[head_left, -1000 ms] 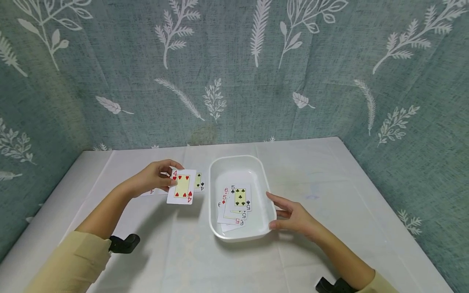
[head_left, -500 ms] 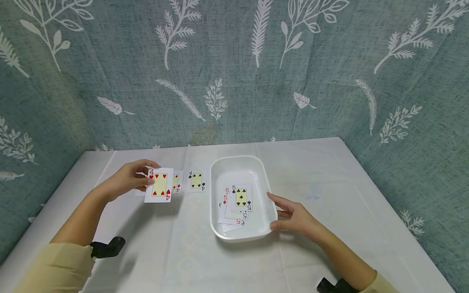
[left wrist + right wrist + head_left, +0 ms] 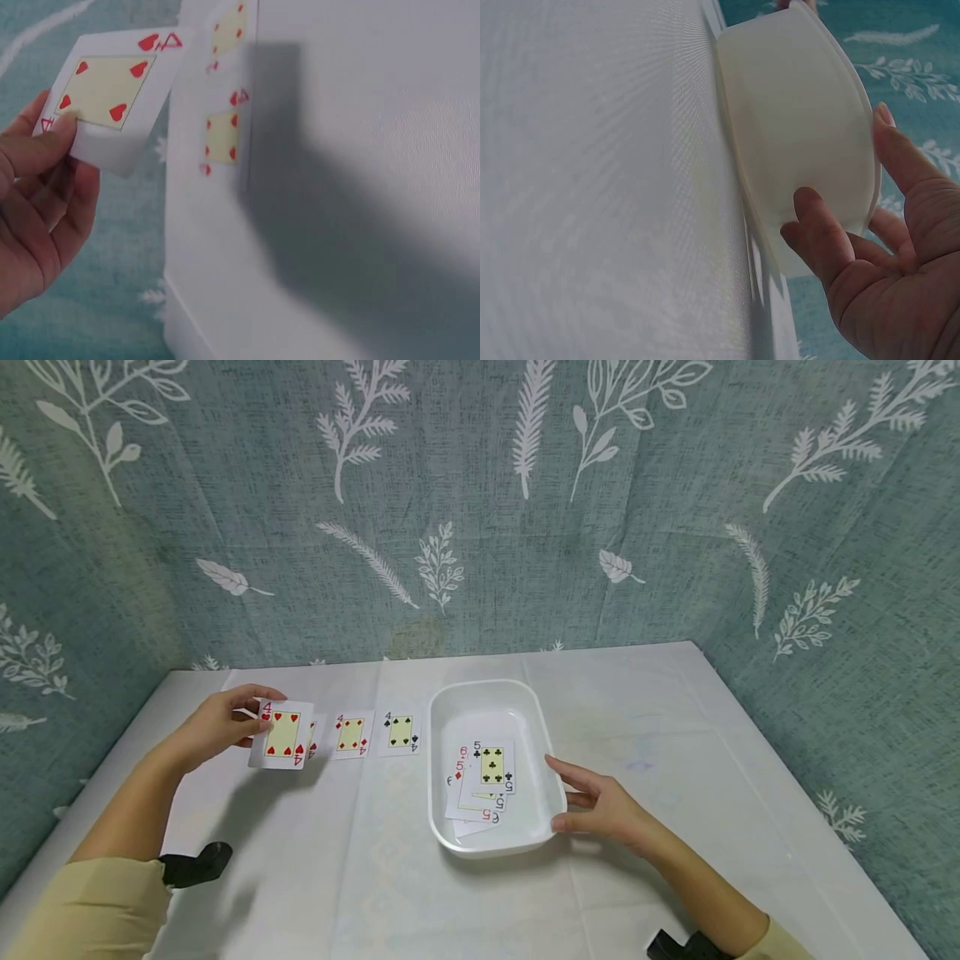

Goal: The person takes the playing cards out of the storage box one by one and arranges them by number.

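A four of hearts playing card (image 3: pixel 281 735) is pinched between the thumb and fingers of my left hand (image 3: pixel 213 727), raised above the left end of a card row. In the left wrist view the held card (image 3: pixel 109 94) tilts over the table. Under its right edge lies a partly hidden red card (image 3: pixel 317 737). Further right are a four of diamonds (image 3: pixel 350 735) and a four of spades (image 3: pixel 401 732). My right hand (image 3: pixel 611 810) holds the right side of a white plastic tray (image 3: pixel 546 727), thumb and fingers at its rim and outer wall (image 3: pixel 802 112).
Inside the tray, several overlapping cards lie face up, a five of clubs (image 3: pixel 492 765) on top. A white cloth covers the table (image 3: pixel 420 902). A green leaf-patterned cloth (image 3: pixel 480 568) rises behind it and along both sides.
My left hand has moved left along the card row with the four of hearts, uncovering the four of spades and the four of diamonds. My right hand and the tray have stayed in place.
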A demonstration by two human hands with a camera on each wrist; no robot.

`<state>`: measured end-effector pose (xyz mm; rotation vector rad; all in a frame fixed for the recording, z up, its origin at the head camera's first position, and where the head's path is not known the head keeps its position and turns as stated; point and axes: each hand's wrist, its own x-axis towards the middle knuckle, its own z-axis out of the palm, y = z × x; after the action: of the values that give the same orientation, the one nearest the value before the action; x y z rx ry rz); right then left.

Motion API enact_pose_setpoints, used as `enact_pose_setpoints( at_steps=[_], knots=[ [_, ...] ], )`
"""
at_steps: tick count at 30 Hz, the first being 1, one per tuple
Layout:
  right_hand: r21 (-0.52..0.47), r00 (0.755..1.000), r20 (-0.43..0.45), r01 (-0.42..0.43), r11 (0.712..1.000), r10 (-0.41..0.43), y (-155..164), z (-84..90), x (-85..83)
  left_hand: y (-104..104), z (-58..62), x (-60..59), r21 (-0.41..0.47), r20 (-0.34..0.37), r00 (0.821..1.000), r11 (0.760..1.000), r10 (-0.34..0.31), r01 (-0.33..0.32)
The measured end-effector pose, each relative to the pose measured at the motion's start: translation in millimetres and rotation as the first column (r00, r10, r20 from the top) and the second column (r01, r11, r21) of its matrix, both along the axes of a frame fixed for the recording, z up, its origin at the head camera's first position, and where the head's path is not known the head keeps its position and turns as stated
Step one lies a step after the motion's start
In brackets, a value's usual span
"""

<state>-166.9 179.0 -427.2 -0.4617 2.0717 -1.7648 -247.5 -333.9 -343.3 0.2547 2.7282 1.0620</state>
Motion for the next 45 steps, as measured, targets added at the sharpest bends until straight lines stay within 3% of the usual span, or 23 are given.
enact_pose_setpoints(
  at_steps=[10,22,36,45],
  knots=[
    [0.006,1.0,0.001,0.005,1.0,-0.005,0,1.4,-0.2,-20,-9.4,-3.7,-0.111,-0.038,0.997,0.991,0.065,-0.068],
    [0.005,1.0,0.004,0.005,1.0,-0.005,-3,0.5,0.8,-43,-26.2,-0.8,-0.223,-0.1,0.979,0.955,0.178,-0.196],
    [-0.001,1.0,-0.011,-0.002,1.0,0.002,0,-2.7,-0.1,-37,-49.4,-8.1,-0.354,-0.209,0.952,0.89,0.223,-0.286],
    [0.005,1.0,-0.014,0.0,1.0,0.0,1,-3.4,-0.9,-33,-58.6,-11.9,-0.353,-0.208,0.946,0.882,0.251,-0.311]
  ],
)
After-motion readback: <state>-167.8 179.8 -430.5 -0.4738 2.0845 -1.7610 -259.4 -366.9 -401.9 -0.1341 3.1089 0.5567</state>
